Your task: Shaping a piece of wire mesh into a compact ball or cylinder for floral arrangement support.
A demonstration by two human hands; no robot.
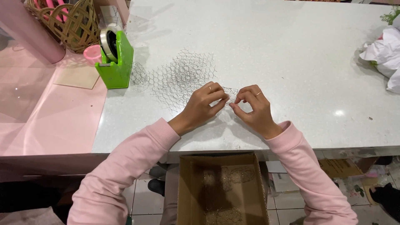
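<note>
Head view: both hands pinch wire mesh (pixel 180 78) edge between them

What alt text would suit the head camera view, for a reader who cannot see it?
Two hands, left hand and right hand, pinch one edge of a wire mesh sheet lying on a white counter. A green tape dispenser stands left; an open cardboard box sits below.
</note>
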